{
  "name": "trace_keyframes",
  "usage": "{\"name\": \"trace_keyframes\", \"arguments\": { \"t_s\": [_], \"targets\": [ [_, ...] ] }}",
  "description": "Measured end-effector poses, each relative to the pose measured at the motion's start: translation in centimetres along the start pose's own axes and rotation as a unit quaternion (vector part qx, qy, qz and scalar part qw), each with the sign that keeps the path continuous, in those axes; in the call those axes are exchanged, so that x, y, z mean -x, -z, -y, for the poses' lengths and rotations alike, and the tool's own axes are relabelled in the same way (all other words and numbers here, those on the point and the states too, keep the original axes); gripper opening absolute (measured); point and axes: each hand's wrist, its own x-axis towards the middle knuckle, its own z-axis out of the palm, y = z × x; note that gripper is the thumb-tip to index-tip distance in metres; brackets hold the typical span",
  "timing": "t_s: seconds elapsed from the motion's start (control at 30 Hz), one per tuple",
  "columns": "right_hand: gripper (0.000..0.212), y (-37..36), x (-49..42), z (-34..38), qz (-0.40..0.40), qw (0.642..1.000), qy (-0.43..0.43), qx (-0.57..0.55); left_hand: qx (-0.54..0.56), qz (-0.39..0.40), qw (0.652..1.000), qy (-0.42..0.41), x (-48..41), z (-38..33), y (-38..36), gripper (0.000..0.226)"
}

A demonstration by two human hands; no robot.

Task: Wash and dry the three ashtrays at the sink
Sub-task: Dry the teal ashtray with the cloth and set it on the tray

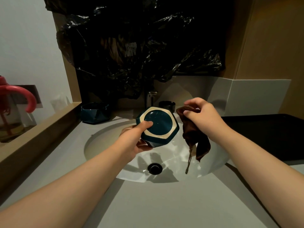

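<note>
My left hand [134, 139] grips a teal hexagonal ashtray [160, 125] over the white sink [102, 140], its cream-ringed underside turned toward me and my thumb on the base. To its right, my right hand [202, 115] pinches a brown cloth [195, 139] that hangs down over the basin, apart from the ashtray. A second teal ashtray [94, 112] stands on the counter at the back left. A small black ashtray [167, 105] sits behind the sink beside the faucet [150, 97].
Black plastic sheeting [139, 46] covers the wall above the sink. A black surface [263, 137] lies to the right. A wooden ledge [41, 130] runs along the left, with a red-handled item [19, 96] beyond it. The drain [154, 168] is open.
</note>
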Motion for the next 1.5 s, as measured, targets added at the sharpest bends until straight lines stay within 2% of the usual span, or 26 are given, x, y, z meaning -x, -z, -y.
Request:
{"name": "trace_keyframes", "arguments": {
  "t_s": [0.17,0.4,0.5,0.57,0.63,0.7,0.77,0.87,0.93,1.07,1.17,1.4,1.5],
  "targets": [
    [0.011,-0.5,0.3,-0.3,-0.032,0.992,0.093,0.077,-0.029,0.02,0.999,0.009,0.5,0.2,-0.7,0.034],
    [0.011,-1.8,1.3,-0.2,-0.01,0.977,0.172,0.126,0.118,-0.037,0.992,0.035,0.7,-0.4,-0.6,0.034],
    [0.012,-3.2,2.6,-0.2,0.039,0.953,0.244,0.176,0.186,-0.065,0.979,0.042,0.8,-0.9,-0.6,0.031],
    [0.013,-4.1,3.3,-0.1,0.066,0.929,0.312,0.189,0.204,-0.066,0.976,0.029,0.8,-1.2,-0.5,0.03],
    [0.013,-4.5,3.4,0.0,0.07,0.918,0.343,0.187,0.209,-0.064,0.976,0.019,0.9,-1.3,-0.4,0.026],
    [0.012,-4.0,3.0,0.3,0.033,0.93,0.326,0.168,0.184,-0.074,0.98,0.015,0.8,-1.3,-0.2,0.028],
    [0.011,-2.8,2.5,0.6,-0.041,0.948,0.285,0.134,0.13,-0.091,0.987,0.009,0.4,-1.2,0.1,0.034],
    [0.013,-0.9,1.7,0.8,-0.103,0.963,0.222,0.108,-0.015,-0.092,0.996,-0.01,0.1,-0.9,0.2,0.032],
    [0.014,-0.4,1.4,0.6,-0.089,0.966,0.211,0.117,-0.108,-0.06,0.992,-0.022,0.1,-0.5,-0.2,0.029],
    [0.014,-1.5,2.1,0.9,0.017,0.945,0.256,0.205,-0.201,0.02,0.979,-0.012,0.6,0.4,-1.0,0.032],
    [0.015,-1.7,2.3,1.1,0.054,0.919,0.287,0.266,-0.208,0.041,0.977,-0.004,0.6,0.3,-1.0,0.032],
    [0.018,-2.2,2.7,1.2,0.109,0.915,0.282,0.268,-0.241,0.066,0.968,0.015,0.9,0.3,-1.0,0.03],
    [0.013,-2.2,2.4,1.1,0.098,0.928,0.261,0.248,-0.239,0.067,0.969,0.014,0.9,0.1,-1.0,0.027]
  ]
}}
